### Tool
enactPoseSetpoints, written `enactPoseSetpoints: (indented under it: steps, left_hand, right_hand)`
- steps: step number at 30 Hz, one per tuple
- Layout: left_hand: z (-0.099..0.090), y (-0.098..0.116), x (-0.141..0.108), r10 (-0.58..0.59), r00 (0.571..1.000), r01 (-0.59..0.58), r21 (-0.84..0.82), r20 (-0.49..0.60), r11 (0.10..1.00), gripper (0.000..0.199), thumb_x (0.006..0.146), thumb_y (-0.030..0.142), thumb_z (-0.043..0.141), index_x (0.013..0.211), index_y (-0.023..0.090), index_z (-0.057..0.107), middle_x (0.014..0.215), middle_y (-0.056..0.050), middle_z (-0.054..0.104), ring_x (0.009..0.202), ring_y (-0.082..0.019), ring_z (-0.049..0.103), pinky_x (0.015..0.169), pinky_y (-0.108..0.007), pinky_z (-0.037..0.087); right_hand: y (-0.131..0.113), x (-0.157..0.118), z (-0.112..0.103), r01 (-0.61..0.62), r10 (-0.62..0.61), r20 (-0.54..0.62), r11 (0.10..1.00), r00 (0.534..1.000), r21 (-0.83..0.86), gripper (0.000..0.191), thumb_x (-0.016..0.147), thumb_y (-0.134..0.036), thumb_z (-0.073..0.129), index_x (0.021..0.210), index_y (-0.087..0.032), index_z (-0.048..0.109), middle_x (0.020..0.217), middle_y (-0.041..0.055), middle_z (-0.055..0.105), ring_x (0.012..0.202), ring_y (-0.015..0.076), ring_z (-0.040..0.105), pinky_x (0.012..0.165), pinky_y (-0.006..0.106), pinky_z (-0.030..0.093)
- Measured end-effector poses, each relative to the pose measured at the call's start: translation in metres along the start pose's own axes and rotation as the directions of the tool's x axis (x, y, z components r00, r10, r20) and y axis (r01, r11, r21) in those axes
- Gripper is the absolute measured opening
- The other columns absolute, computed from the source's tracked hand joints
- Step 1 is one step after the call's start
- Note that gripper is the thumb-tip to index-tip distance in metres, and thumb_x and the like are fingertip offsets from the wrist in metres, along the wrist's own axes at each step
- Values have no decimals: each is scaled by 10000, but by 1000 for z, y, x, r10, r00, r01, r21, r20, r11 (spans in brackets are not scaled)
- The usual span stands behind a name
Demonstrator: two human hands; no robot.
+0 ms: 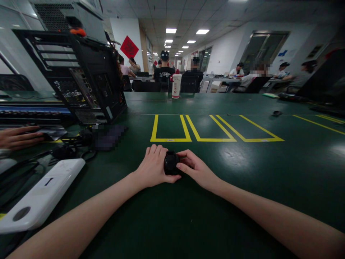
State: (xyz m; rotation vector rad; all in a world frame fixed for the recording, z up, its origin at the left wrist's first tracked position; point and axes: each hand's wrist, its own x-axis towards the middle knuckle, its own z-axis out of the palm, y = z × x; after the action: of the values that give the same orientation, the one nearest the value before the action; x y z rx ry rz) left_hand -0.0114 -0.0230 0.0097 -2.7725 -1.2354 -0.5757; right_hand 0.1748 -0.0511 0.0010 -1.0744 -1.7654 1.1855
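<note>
A small black rounded object [170, 163] rests on the dark green table [194, 216] in front of me; its exact kind cannot be made out. My left hand [154, 166] is wrapped round its left side, with the thumb along the near edge. From the right, my right hand [194, 168] grips the same object between thumb and fingers. Beyond my hands, yellow tape outlines [171, 140] mark the tabletop.
At the left stand a black open computer case [81, 79] and a white elongated device [43, 196] among black cables. Another person's hand [20, 137] reaches in there. A white bottle [176, 85] with a red top stands at the far edge. A small black ring-like item [276, 113] lies far right.
</note>
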Motion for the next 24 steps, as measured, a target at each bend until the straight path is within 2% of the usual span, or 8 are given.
enactPoseSetpoints:
  steps: [2,7,12,18,24]
  left_hand:
    - [2,-1,0,2,1000,-2,1,-9,1000,663,609,663,522,981,116,472,886,-85,461,787,-230,400,683,-364,353]
    - [4,-2,-1,5,1000,-4,17,-28,1000,680,605,675,515,988,115,470,881,-84,463,786,-232,402,685,-370,351]
    - [1,-2,-2,25,1000,-25,9,-17,1000,697,630,704,461,1001,115,471,888,-87,464,786,-233,407,690,-376,350]
    - [1,1,-2,13,1000,-13,26,-27,1000,635,645,641,490,994,110,475,882,-90,460,788,-235,403,685,-371,351]
    - [6,0,-2,7,998,-6,16,-64,1000,614,629,623,501,967,110,480,865,-89,460,790,-242,406,681,-378,354]
  right_hand:
    - [-1,-1,0,43,-43,30,999,999,3,256,795,-229,551,1033,-221,456,1050,29,534,977,170,552,871,375,458]
    - [-3,-2,0,144,-143,17,989,990,-35,278,761,-187,591,1009,-220,470,1032,15,517,969,161,548,888,369,444]
    - [-4,-1,1,116,-116,3,992,993,-53,202,796,-234,552,984,-220,478,998,14,536,938,158,556,857,369,458]
    - [-2,-2,2,45,-48,-24,994,999,-100,322,781,-229,572,1072,-230,436,1067,33,521,979,170,541,867,377,457]
    - [-3,-2,2,161,-164,-6,977,986,-141,310,757,-182,596,1035,-213,464,1005,23,510,963,159,530,881,351,448]
